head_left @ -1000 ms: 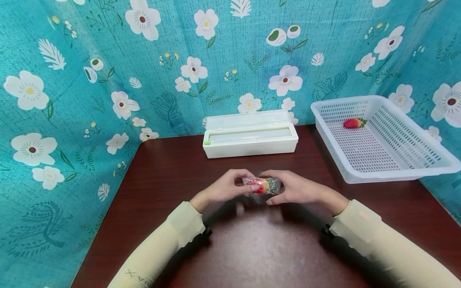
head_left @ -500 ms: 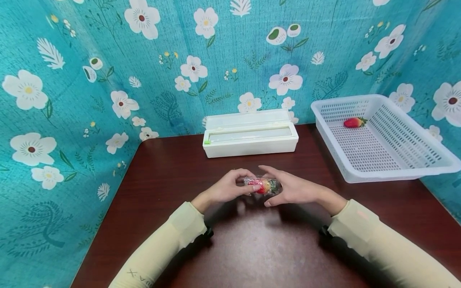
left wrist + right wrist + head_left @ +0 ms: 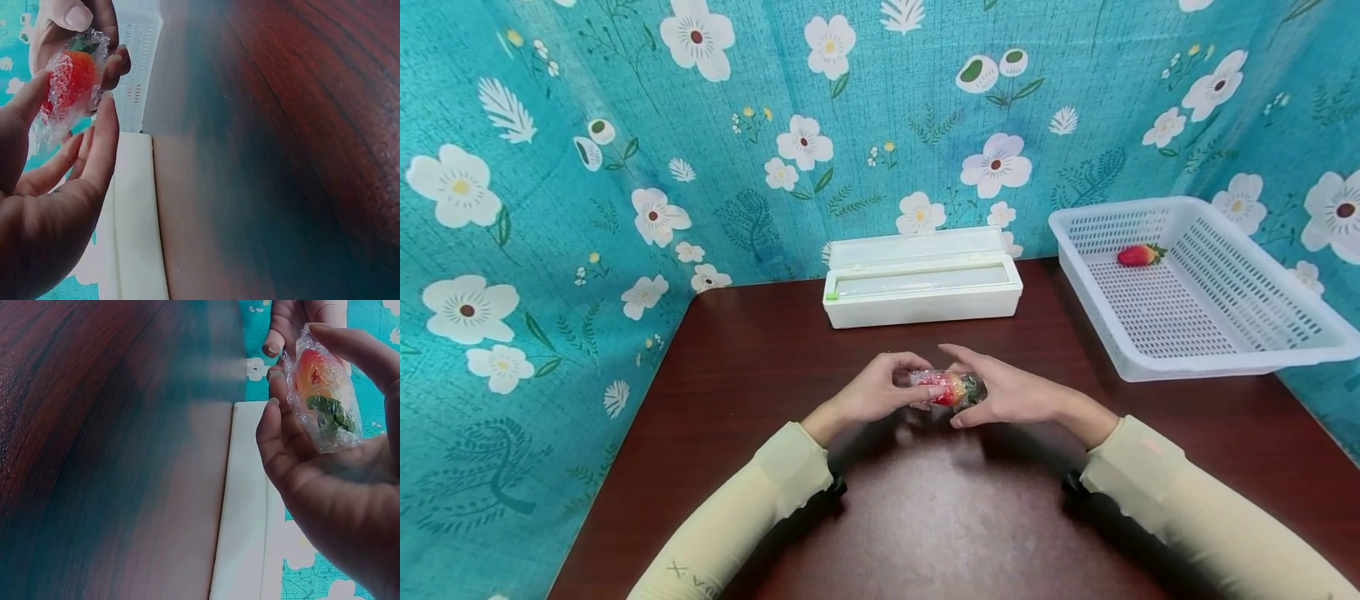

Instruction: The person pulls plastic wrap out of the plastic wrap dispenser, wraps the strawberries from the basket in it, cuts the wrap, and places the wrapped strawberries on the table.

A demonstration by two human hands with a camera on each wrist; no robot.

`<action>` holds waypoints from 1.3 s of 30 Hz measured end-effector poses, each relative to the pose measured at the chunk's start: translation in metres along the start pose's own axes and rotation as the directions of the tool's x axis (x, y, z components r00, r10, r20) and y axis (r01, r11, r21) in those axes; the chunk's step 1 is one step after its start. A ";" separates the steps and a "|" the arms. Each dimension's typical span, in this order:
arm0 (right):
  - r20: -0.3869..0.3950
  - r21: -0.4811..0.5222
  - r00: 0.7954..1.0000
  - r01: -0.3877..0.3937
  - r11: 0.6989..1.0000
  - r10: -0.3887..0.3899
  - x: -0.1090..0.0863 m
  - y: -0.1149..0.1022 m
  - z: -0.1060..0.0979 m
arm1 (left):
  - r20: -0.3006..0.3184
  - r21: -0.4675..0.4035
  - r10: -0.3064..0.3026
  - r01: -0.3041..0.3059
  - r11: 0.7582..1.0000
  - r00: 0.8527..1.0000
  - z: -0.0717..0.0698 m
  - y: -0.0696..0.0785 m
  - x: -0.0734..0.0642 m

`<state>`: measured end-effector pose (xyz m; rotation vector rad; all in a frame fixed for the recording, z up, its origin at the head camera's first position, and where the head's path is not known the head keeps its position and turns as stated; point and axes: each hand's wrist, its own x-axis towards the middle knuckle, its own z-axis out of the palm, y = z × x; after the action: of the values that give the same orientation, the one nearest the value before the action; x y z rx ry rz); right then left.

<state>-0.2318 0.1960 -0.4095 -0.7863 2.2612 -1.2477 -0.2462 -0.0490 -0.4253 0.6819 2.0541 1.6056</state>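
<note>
A strawberry [image 3: 951, 388] wrapped in crinkled clear film is held above the table. My left hand [image 3: 872, 390] pinches its red end, thumb on the near side and fingers behind. Around the leafy end, my right hand [image 3: 1018, 392] is spread wide, with thumb and fingers apart. In the left wrist view the film [image 3: 45, 134] sticks out loosely past the red tip. Green leaves [image 3: 331, 414] show through the wrap near my right palm in the right wrist view. Whether the right fingers press on the film is hard to tell.
Behind the hands stands a long white wrap dispenser [image 3: 922, 309], lid [image 3: 917, 247] raised. To the right, a white perforated basket [image 3: 1150, 364] holds an unwrapped strawberry [image 3: 1140, 255]. A floral curtain [image 3: 865, 100] borders the dark table [image 3: 752, 350].
My right hand's fingers have spread from around the leafy end, leaving a wider gap to the thumb. The left hand keeps its pinch on the wrapped strawberry, nearly still.
</note>
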 end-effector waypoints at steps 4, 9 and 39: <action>-0.043 -0.085 0.999 0.010 0.996 -0.014 0.002 0.001 0.003 | -0.012 -0.063 -0.013 0.012 0.998 1.000 0.001 -0.001 0.000; -0.135 -0.316 0.981 0.089 0.945 -0.138 0.005 0.001 0.009 | -0.043 -0.031 0.005 -0.007 1.000 0.999 0.001 -0.001 0.000; -0.262 -0.474 0.910 0.168 0.865 -0.321 0.011 0.000 0.025 | 0.009 0.041 -0.022 0.021 0.999 1.000 -0.008 0.000 -0.003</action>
<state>-0.2245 0.1733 -0.4228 -1.1333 2.8575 -1.0396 -0.2486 -0.0566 -0.4238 0.6780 2.0858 1.5496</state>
